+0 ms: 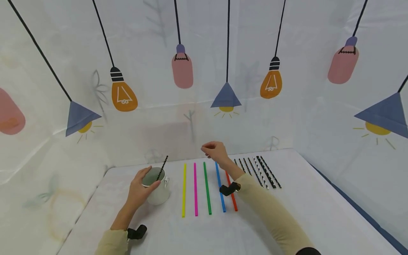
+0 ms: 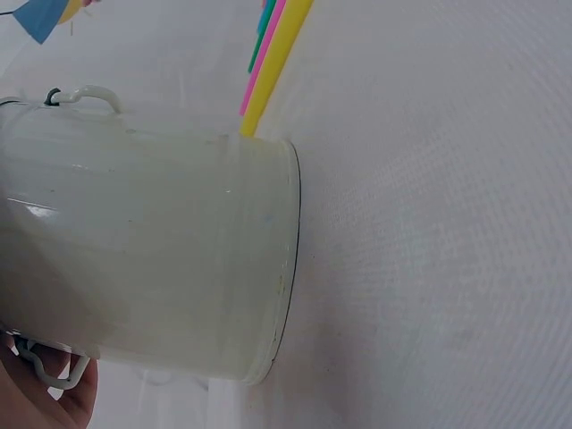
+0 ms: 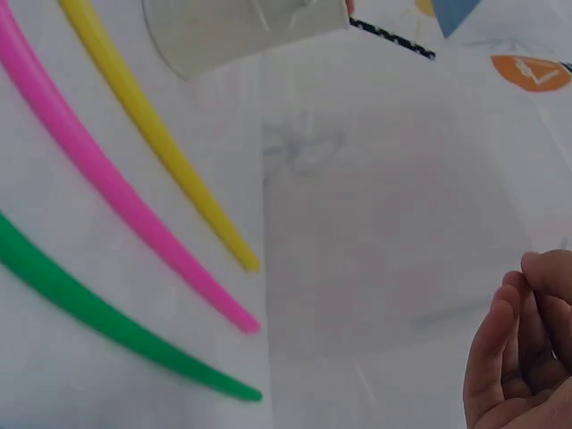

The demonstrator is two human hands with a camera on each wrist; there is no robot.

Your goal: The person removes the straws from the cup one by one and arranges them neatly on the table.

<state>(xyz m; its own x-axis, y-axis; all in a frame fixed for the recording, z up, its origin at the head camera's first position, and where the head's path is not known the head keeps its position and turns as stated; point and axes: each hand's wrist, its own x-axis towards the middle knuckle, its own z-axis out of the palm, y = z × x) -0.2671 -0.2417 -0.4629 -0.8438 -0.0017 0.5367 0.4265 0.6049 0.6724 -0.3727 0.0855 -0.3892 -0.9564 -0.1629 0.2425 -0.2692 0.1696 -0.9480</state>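
My left hand (image 1: pixel 139 189) grips a pale two-handled metal pot (image 1: pixel 159 196) near its rim, thumb on the near side. In the left wrist view, the fingers curl by one small handle (image 2: pixel 55 371). A black straw with white dots (image 1: pixel 163 165) leans out of the pot, close to the thumb. My right hand (image 1: pixel 216 151) is raised over the back of the table with nothing visible in it. Its fingers (image 3: pixel 490 344) bend loosely toward the thumb in the right wrist view. Below it lie a blue straw (image 1: pixel 220 187) and a red straw (image 1: pixel 232 194).
Yellow (image 1: pixel 184 191), pink (image 1: pixel 196 189) and green (image 1: pixel 207 187) straws lie in a spaced row right of the pot. Several black-and-white patterned straws (image 1: pixel 261 171) lie side by side farther right. A white sheet printed with lamps (image 1: pixel 204 120) stands behind the table (image 1: pixel 178 237).
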